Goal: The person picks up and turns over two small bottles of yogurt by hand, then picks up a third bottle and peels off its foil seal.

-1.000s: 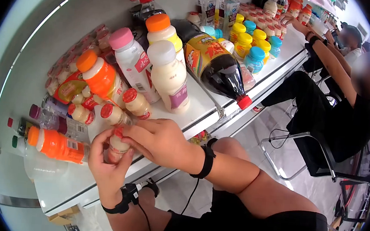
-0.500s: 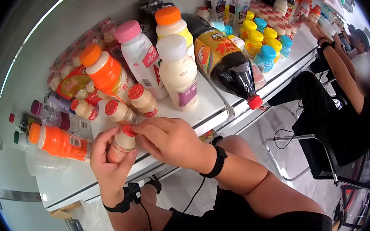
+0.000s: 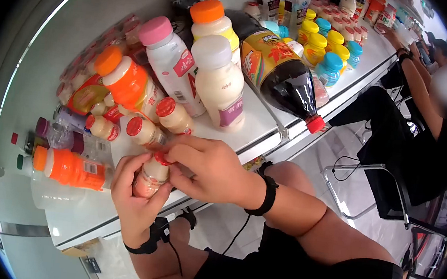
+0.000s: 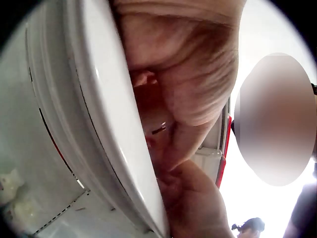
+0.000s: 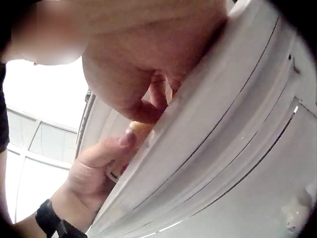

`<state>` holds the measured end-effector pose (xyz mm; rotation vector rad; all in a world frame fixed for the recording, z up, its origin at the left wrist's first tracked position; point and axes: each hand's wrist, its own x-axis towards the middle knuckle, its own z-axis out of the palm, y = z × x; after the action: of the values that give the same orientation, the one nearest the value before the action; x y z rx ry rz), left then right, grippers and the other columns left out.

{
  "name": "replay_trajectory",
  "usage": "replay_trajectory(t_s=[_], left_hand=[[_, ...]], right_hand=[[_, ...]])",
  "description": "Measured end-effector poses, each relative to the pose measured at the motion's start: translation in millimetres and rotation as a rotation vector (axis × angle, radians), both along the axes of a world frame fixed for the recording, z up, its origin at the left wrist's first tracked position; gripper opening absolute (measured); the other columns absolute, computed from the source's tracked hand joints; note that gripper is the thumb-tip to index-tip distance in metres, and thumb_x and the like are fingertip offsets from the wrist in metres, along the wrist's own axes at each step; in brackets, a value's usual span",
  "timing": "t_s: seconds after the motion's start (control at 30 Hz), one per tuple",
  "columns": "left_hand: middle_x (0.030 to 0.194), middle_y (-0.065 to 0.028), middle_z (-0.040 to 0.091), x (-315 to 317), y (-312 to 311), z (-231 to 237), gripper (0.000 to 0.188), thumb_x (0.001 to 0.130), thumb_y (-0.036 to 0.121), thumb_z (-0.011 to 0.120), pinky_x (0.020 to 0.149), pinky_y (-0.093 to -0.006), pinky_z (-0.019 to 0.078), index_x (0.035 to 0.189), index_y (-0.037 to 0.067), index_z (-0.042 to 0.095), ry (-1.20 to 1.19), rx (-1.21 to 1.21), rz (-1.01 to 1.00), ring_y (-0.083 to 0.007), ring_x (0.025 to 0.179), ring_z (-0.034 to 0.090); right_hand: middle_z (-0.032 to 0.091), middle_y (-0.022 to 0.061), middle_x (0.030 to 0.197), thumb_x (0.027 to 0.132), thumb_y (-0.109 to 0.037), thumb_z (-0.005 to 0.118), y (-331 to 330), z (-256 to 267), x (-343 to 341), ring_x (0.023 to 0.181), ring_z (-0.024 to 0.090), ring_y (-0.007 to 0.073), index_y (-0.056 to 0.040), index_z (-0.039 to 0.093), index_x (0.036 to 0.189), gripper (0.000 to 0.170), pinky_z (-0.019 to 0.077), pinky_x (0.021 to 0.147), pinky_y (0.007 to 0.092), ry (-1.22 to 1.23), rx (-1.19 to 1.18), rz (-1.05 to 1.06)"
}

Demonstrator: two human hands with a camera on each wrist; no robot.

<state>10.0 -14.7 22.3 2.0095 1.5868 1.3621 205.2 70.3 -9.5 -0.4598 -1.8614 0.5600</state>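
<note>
In the head view my left hand (image 3: pixel 136 195) grips a small cream bottle (image 3: pixel 152 177) near the table's front edge, thumb on one side and fingers on the other. The fingertips of my right hand (image 3: pixel 210 171) pinch the red lid (image 3: pixel 163 158) at its top. The bottle leans, lid end up and toward the right hand. In the right wrist view the left hand (image 5: pixel 91 171) is round the bottle (image 5: pixel 141 130), and the right fingers (image 5: pixel 143 111) bend down at its top. The left wrist view shows the left palm (image 4: pixel 190 69) close up, hiding most of the bottle.
Small red-lidded bottles (image 3: pixel 146 133) stand just behind the hands. An orange bottle (image 3: pixel 74 169) lies at the left. Taller bottles, among them a white-capped one (image 3: pixel 220 86), and a large dark bottle (image 3: pixel 287 81) are behind. Another person (image 3: pixel 421 130) sits at the right.
The held bottle has shifted slightly right and its lid shows more clearly beneath the right fingertips. Both hands stay on it. The head view has moved a little, shifting the large dark bottle rightward.
</note>
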Motion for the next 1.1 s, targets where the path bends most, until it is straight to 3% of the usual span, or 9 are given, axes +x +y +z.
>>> replay_trajectory(t_s=[0.6,0.7,0.8,0.9,1.0,1.1], left_hand=[[0.114,-0.0125,0.067,3,3,-1,0.062,0.072,0.002,0.088,0.090,-0.0381,0.0552,0.132,0.000,0.072,0.125,0.060,0.038,-0.0284,0.100,0.068],[0.115,-0.0128,0.067,1,3,-3,0.062,0.073,0.002,0.087,0.092,-0.0382,0.0555,0.132,0.000,0.072,0.114,0.056,0.038,-0.0289,0.101,0.069],[0.116,-0.0133,0.068,1,3,-4,0.063,0.073,0.002,0.087,0.092,-0.0385,0.0557,0.134,0.000,0.071,0.139,0.063,0.054,-0.0294,0.102,0.069],[0.118,-0.0141,0.069,0,4,-4,0.062,0.074,0.001,0.086,0.093,-0.0385,0.0561,0.135,0.000,0.071,0.148,0.084,0.061,-0.0299,0.103,0.070],[0.120,-0.0149,0.070,1,5,-4,0.061,0.075,0.000,0.085,0.094,-0.0389,0.0564,0.135,0.000,0.070,0.095,0.083,0.055,-0.0309,0.106,0.071],[0.122,-0.0154,0.071,1,6,-5,0.061,0.077,-0.001,0.084,0.096,-0.0395,0.0566,0.135,-0.001,0.070,0.125,0.101,0.079,-0.0313,0.108,0.072]], right_hand=[[0.070,0.0129,0.102,0.084,0.002,0.070,-1,7,-4,0.071,0.070,0.0334,-0.0051,0.061,0.102,0.022,0.0548,0.063,0.0424,0.067,-0.183,0.044],[0.069,0.0169,0.100,0.085,-0.005,0.072,-3,10,-3,0.087,0.070,0.0435,-0.0056,0.061,0.107,0.025,0.0564,0.072,0.0509,-0.001,-0.220,0.033],[0.069,0.0168,0.099,0.085,-0.005,0.073,-4,12,-5,0.086,0.071,0.0432,-0.0061,0.061,0.106,0.024,0.0564,0.071,0.0507,-0.019,-0.216,0.006],[0.071,0.0111,0.096,0.085,-0.002,0.074,-3,11,-11,0.071,0.072,0.0307,-0.0060,0.062,0.103,0.022,0.0560,0.062,0.0408,0.018,-0.195,-0.037],[0.072,0.0110,0.096,0.087,-0.005,0.076,-4,13,-12,0.072,0.074,0.0287,-0.0059,0.063,0.104,0.021,0.0578,0.063,0.0387,0.022,-0.245,-0.033],[0.071,0.0138,0.094,0.086,-0.007,0.074,-6,15,-16,0.081,0.072,0.0396,-0.0062,0.063,0.104,0.021,0.0568,0.067,0.0487,0.053,-0.296,-0.026]])
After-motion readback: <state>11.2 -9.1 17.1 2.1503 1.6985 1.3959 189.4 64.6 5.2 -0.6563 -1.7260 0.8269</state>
